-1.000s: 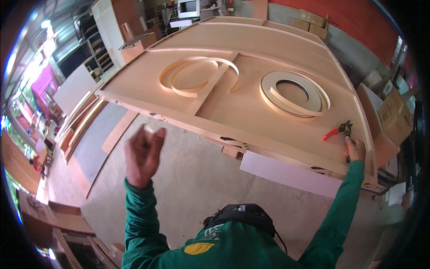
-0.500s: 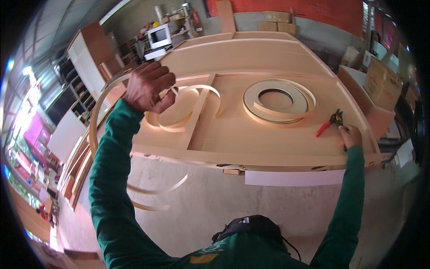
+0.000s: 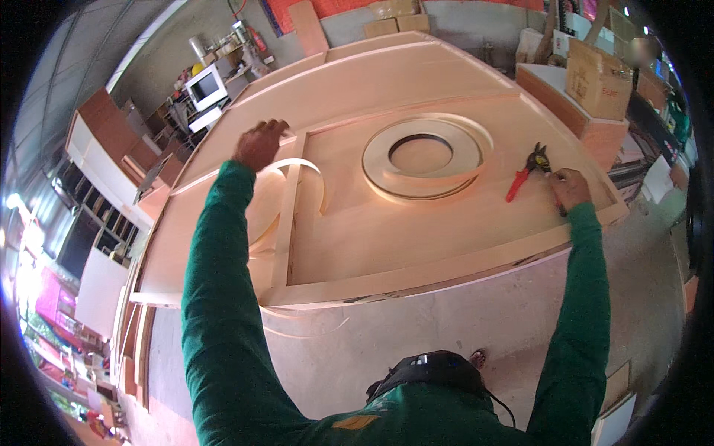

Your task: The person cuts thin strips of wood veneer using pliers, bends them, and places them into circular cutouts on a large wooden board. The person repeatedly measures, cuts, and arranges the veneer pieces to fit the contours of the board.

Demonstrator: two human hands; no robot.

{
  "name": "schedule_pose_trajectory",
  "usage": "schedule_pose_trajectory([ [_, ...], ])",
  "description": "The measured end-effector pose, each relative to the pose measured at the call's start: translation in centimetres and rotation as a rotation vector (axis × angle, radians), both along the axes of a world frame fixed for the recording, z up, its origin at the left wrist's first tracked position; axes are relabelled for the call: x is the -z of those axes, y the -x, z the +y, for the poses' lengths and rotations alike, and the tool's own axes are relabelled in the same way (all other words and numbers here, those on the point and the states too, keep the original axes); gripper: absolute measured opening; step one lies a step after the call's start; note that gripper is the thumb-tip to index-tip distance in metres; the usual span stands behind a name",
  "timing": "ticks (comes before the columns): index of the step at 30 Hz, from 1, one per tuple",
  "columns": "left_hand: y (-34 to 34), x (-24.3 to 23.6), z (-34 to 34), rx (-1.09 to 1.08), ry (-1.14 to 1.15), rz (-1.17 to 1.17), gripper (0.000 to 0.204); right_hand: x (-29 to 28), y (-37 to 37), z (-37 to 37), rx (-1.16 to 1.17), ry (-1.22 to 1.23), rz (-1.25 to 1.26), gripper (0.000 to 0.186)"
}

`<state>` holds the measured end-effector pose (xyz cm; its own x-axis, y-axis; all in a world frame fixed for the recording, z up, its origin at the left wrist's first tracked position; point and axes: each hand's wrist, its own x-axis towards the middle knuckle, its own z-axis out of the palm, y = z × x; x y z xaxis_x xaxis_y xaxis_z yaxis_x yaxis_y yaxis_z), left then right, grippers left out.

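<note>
My left hand (image 3: 259,146) is over the left part of a large framed wooden panel (image 3: 338,241), its fingers stretched out and apart. Just below it, a thin pale edging strip (image 3: 320,186) curls across a raised crosspiece of the frame. More loops of strip lie on the panel behind my forearm, partly hidden. My right hand (image 3: 571,189) is closed around one handle of red-handled snips (image 3: 537,160) at the panel's right side. The jaws of the snips point away from me, and the other handle angles out to the left. A flat coil of edging strip (image 3: 379,165) rests between my hands.
Thin strip ends (image 3: 305,332) hang or lie below the near edge, over the concrete floor (image 3: 335,364). A cardboard box (image 3: 597,78) sits on a wooden cabinet at the right. Beyond the far left edge is a white monitor-like device (image 3: 206,88).
My left hand has opened, and the large strip loop beside its arm has dropped from view. The view has swung right. My right hand stays on the snips.
</note>
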<state>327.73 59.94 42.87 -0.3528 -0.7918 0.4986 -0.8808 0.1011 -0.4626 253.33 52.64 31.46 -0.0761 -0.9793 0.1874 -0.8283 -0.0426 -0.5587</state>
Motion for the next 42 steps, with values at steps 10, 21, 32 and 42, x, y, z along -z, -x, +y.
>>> schedule_pose_trajectory([
  [10,-7.9,-12.1,5.0,-0.207,0.03,-0.078,0.039,1.2,0.2,-0.1,-0.038,0.17,0.015,0.047],
  [21,3.3,5.4,-7.8,0.019,-0.264,-0.083,0.034,-0.6,-1.2,1.5,-0.022,0.157,0.014,0.031],
  [32,23.4,2.1,-6.3,0.161,-0.191,0.373,0.031,-2.5,-1.9,2.0,-0.079,0.073,0.161,0.04],
  [42,39.0,3.0,-2.6,0.241,-0.599,0.449,0.02,-2.8,-1.1,1.9,-0.154,0.069,0.102,0.035],
])
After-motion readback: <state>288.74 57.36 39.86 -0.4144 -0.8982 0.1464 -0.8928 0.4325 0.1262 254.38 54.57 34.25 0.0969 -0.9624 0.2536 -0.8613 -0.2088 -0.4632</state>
